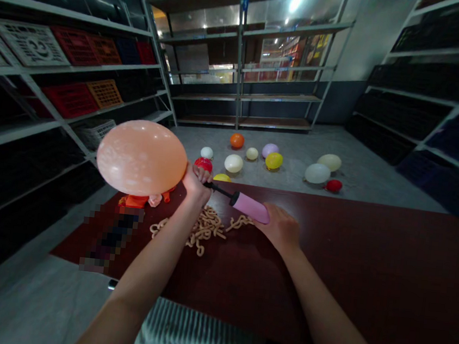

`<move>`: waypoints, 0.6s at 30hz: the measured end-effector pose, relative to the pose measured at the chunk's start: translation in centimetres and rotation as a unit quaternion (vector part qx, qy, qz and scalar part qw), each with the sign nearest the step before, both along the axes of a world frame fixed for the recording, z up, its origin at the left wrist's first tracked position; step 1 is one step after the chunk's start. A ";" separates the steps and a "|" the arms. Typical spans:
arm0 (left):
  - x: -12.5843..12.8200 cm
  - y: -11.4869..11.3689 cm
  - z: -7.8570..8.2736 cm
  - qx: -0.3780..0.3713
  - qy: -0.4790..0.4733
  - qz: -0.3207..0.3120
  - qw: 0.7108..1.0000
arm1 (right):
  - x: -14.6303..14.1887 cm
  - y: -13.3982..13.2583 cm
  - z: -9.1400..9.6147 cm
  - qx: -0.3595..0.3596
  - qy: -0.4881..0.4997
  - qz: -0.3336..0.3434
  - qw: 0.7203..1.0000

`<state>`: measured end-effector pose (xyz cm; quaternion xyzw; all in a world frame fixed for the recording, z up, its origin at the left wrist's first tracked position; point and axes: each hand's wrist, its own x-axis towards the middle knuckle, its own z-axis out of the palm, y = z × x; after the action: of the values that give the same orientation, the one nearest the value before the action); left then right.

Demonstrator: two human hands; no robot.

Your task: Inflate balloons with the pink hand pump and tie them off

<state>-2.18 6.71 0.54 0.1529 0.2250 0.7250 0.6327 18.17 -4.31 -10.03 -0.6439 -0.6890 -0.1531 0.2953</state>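
A blown-up peach balloon (141,157) hangs above the left part of the dark red table (366,274). My left hand (196,184) is closed round the balloon's neck, where it sits on the black nozzle of a pink hand pump (246,205). My right hand (280,229) is wrapped round the rear of the pump body, just above the table. Under both hands lies a heap of uninflated tan balloons (206,228).
Several inflated balloons lie on the grey floor beyond the table, such as an orange one (236,140), a yellow one (274,161) and a white one (317,173). Metal shelves with crates (71,98) line the left side. An orange object (136,200) sits under the balloon.
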 end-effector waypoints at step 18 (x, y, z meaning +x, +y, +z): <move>2.2 -0.2 7.6 0.181 0.084 0.001 0.980 | 0.7 0.3 0.1 -0.010 0.138 -0.047 0.989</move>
<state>0.05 6.47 8.16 0.3252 0.1426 0.7390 0.5724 18.82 -3.98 -9.90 -0.6934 -0.6124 -0.0692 0.3734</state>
